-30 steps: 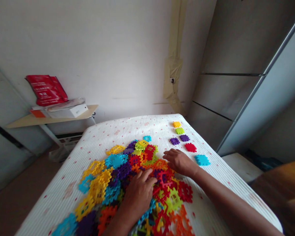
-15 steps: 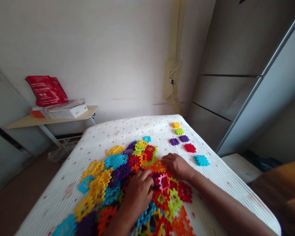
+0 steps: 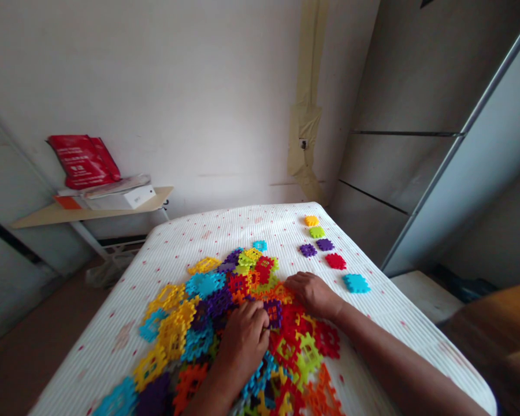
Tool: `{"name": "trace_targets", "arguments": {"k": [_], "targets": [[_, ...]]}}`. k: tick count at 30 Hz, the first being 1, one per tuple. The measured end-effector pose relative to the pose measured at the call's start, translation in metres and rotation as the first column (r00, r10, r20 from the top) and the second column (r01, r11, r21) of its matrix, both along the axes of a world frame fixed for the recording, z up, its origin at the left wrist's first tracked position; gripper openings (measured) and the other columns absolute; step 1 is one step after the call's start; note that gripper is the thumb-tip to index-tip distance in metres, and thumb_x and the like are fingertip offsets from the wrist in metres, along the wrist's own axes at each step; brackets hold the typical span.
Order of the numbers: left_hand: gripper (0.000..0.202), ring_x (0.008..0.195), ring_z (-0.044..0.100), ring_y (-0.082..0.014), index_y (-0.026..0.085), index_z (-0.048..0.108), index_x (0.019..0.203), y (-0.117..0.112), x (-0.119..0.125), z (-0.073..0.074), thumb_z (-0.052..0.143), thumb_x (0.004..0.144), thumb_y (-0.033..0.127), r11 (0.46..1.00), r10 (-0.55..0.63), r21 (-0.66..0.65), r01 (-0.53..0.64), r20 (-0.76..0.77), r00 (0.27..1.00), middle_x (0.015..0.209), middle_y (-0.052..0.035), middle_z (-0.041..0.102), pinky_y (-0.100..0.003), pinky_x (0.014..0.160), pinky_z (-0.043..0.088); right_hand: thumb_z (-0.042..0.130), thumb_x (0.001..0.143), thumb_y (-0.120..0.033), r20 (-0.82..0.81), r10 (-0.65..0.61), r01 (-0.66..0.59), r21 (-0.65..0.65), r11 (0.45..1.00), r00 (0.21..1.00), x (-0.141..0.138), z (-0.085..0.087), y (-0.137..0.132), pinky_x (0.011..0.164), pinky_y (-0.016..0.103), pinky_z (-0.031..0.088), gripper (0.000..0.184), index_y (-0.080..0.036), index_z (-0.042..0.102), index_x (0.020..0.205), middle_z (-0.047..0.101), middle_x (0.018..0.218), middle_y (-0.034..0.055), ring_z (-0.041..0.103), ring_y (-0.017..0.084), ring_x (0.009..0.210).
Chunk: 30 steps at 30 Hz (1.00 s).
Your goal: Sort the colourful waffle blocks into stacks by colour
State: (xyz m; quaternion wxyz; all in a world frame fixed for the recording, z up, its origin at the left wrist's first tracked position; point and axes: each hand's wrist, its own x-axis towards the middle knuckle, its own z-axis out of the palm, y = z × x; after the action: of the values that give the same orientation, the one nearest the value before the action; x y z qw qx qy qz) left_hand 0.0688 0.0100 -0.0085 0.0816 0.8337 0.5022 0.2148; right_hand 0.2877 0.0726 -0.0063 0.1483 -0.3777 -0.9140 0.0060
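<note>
Right beside the fingertips of the left hand sits a purple, square plastic piece with notched edges and a window-like grid. Those fingers are bent, with only a small gap at most between thumb and forefinger; they seem to meet the piece's near edge, but I cannot tell whether they pinch it. The right hand is curled low at the far-right rim of the jumbled heap of bright notched plastic pieces, next to some flat orange notched pieces; its fingertips are hidden, so any hold there cannot be judged. The heap spreads beneath and around the left hand. Beyond the right hand, well apart, lies a solid light-blue notched square. To handle the purple piece well, I would pinch one edge, lift gently so the teeth clear their neighbours, and steady the heap with the other palm.
</note>
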Motion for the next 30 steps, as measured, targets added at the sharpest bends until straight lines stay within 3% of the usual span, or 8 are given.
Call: {"name": "trace_targets", "arguments": {"k": [10,18,25,27,30], "targets": [[0.009,0.074,0.058,-0.0169,0.020,0.053,0.079,0.002,-0.005,-0.005,0.044,0.079,0.018,0.998,0.051,0.034,-0.059,0.200,0.978,0.075,-0.0025,0.060,-0.028,0.069,0.044,0.044,0.087,-0.019,0.008,0.005,-0.005,-0.007,1.000,1.000,0.000,0.000,0.000,0.076,0.031,0.042,0.019,-0.015,0.058,0.100,0.064,0.088,0.0091,0.057,0.019,0.083],[0.022,0.064,0.060,-0.0154,0.021,0.055,0.087,0.005,-0.013,-0.003,0.038,0.087,0.035,0.973,0.192,-0.204,-0.107,0.466,0.864,0.070,-0.0002,0.062,-0.024,0.061,0.045,0.042,0.089,-0.020,-0.020,0.005,-0.005,0.004,1.000,1.000,0.001,0.002,0.000,0.076,0.032,0.042,0.020,-0.015,0.059,0.100,0.064,0.090,0.0099,0.057,0.019,0.084],[0.025,0.056,0.056,-0.0145,0.020,0.059,0.078,0.008,-0.017,-0.009,0.050,0.080,0.044,0.951,0.273,-0.291,-0.104,0.635,0.722,0.063,0.0007,0.061,-0.023,0.056,0.044,0.038,0.091,-0.019,-0.249,0.001,0.021,0.088,0.996,0.969,-0.008,0.010,-0.011,0.084,0.036,0.044,0.027,-0.017,0.056,0.111,0.062,0.110,0.0124,0.057,0.020,0.097],[0.024,0.055,0.054,-0.0136,0.019,0.058,0.077,0.009,-0.017,-0.009,0.050,0.080,0.042,0.951,0.261,-0.301,-0.074,0.650,0.714,0.065,0.0006,0.061,-0.023,0.057,0.044,0.041,0.092,-0.026,-0.345,0.025,0.010,0.097,0.995,0.938,-0.016,0.014,-0.018,0.086,0.036,0.045,0.028,-0.019,0.053,0.117,0.061,0.112,0.0116,0.056,0.020,0.101],[0.023,0.057,0.052,-0.0131,0.018,0.056,0.075,0.010,-0.017,-0.007,0.051,0.080,0.040,0.954,0.241,-0.294,-0.051,0.661,0.711,0.063,0.0017,0.058,-0.021,0.056,0.042,0.050,0.087,-0.040,-0.397,0.055,-0.020,0.091,0.996,0.916,-0.030,0.019,-0.030,0.087,0.038,0.045,0.045,-0.019,0.045,0.126,0.058,0.117,0.0124,0.054,0.023,0.106]]}}
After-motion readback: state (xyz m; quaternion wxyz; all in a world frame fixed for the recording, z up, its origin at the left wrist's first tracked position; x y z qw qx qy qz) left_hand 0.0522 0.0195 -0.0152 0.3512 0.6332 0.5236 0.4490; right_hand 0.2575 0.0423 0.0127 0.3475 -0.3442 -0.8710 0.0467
